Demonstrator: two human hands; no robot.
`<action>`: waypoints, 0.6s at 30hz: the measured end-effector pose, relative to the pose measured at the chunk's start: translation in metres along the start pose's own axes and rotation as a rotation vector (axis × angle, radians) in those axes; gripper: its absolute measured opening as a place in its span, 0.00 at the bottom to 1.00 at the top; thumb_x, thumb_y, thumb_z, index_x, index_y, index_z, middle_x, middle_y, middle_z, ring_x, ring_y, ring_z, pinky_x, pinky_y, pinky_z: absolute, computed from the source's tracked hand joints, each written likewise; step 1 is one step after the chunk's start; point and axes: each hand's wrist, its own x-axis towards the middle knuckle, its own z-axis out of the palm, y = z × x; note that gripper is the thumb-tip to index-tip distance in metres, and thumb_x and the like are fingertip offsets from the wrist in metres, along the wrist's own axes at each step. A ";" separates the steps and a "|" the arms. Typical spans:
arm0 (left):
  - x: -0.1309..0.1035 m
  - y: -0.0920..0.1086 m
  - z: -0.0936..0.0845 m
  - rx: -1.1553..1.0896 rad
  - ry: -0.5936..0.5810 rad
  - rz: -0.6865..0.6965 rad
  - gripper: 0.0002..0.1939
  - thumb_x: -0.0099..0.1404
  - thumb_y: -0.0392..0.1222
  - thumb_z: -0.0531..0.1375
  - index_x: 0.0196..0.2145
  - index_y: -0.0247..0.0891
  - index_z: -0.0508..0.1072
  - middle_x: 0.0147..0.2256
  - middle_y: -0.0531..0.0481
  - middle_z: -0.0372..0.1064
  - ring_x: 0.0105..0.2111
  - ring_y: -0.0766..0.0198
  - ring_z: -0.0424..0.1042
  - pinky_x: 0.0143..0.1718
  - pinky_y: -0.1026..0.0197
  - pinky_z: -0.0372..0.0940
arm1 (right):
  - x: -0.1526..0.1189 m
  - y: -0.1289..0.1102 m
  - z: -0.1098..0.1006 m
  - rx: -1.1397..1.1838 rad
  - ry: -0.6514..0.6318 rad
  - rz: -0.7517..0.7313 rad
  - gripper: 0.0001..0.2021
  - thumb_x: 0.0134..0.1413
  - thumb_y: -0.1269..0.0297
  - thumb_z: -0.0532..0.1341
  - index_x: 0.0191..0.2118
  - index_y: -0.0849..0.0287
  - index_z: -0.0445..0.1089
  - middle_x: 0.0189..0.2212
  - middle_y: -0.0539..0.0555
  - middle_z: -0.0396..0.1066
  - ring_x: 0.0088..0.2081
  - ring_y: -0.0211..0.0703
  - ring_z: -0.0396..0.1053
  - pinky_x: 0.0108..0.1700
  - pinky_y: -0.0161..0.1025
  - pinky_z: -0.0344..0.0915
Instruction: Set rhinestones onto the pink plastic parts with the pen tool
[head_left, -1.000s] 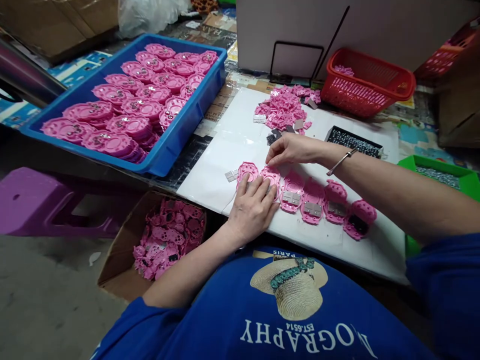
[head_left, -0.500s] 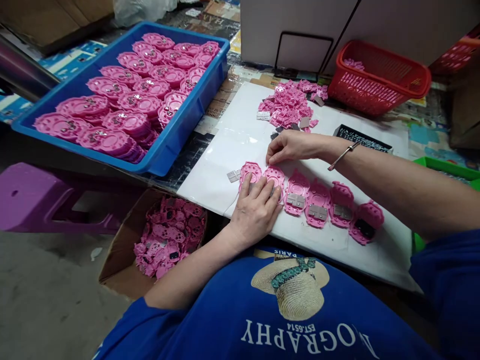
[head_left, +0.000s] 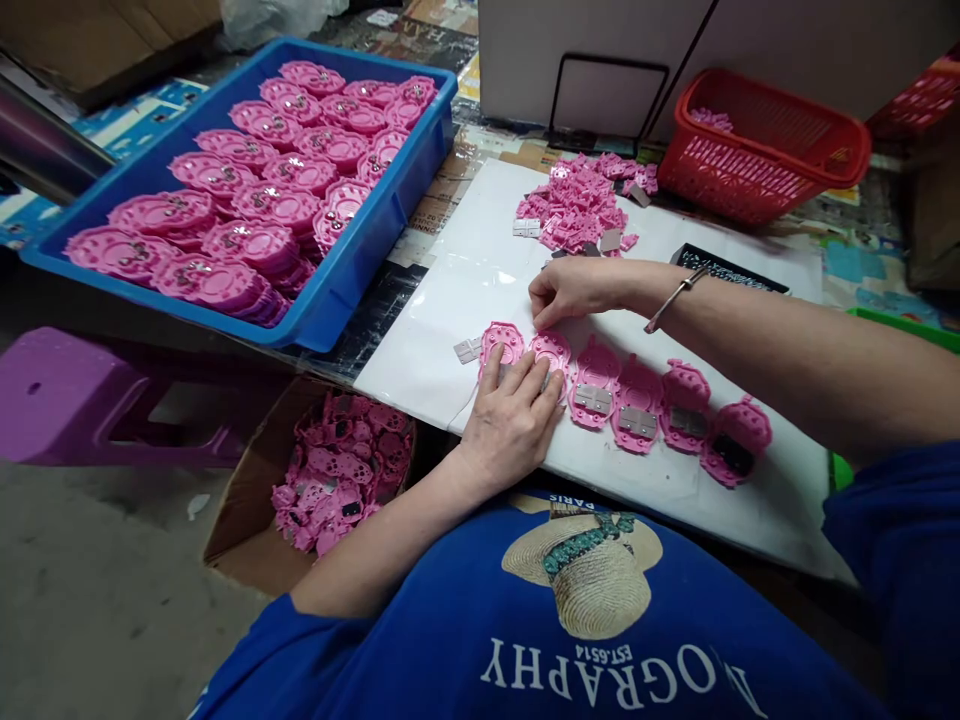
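Several pink plastic casings lie in a row on the white board (head_left: 420, 340). My left hand (head_left: 511, 415) rests with spread fingers over the two leftmost, the first casing (head_left: 504, 342) and the second casing (head_left: 551, 350). At the top edge of the second casing, my right hand (head_left: 553, 300) is pinched; whatever its fingertips hold is hidden. The casings to the right carry grey metal plates (head_left: 592, 400), and the last one has a black piece (head_left: 732, 455). A loose metal plate (head_left: 467, 350) lies left of the row.
A blue tray (head_left: 315, 325) of stacked pink casings stands at the left. Small pink parts (head_left: 577, 205) are heaped behind my hands, beside a red basket (head_left: 765, 150) and a black box (head_left: 727, 268). Below are a carton (head_left: 251, 530) of pink parts and a purple stool (head_left: 67, 400).
My right wrist and forearm have shifted slightly, and the fingers are curled a little more at the same casing. My left hand stays nearly still. The view has moved slightly.
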 end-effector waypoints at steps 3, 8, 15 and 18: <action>-0.001 0.000 0.000 -0.015 -0.013 -0.016 0.17 0.72 0.41 0.54 0.54 0.32 0.72 0.55 0.37 0.72 0.58 0.45 0.69 0.64 0.30 0.54 | -0.001 -0.001 0.002 -0.013 0.012 0.015 0.03 0.52 0.67 0.67 0.32 0.60 0.76 0.22 0.47 0.70 0.27 0.36 0.62 0.31 0.35 0.55; -0.001 -0.001 0.001 -0.011 0.021 -0.019 0.17 0.72 0.42 0.55 0.54 0.33 0.73 0.54 0.38 0.73 0.57 0.46 0.69 0.64 0.30 0.53 | -0.013 0.011 -0.001 0.063 0.098 0.009 0.07 0.56 0.62 0.66 0.35 0.61 0.75 0.30 0.52 0.74 0.31 0.40 0.66 0.33 0.36 0.58; -0.001 -0.001 0.000 0.002 0.019 0.007 0.18 0.73 0.43 0.55 0.54 0.32 0.72 0.55 0.37 0.72 0.58 0.46 0.69 0.66 0.30 0.51 | -0.047 0.013 -0.009 0.452 0.165 -0.004 0.04 0.57 0.73 0.63 0.36 0.59 0.75 0.40 0.56 0.78 0.37 0.43 0.73 0.38 0.37 0.68; -0.004 -0.003 -0.005 0.012 0.043 0.029 0.18 0.72 0.44 0.56 0.55 0.34 0.71 0.58 0.37 0.69 0.60 0.47 0.66 0.66 0.33 0.53 | -0.052 0.008 -0.003 0.690 0.125 -0.037 0.03 0.62 0.69 0.62 0.39 0.58 0.74 0.41 0.57 0.79 0.40 0.42 0.76 0.42 0.38 0.71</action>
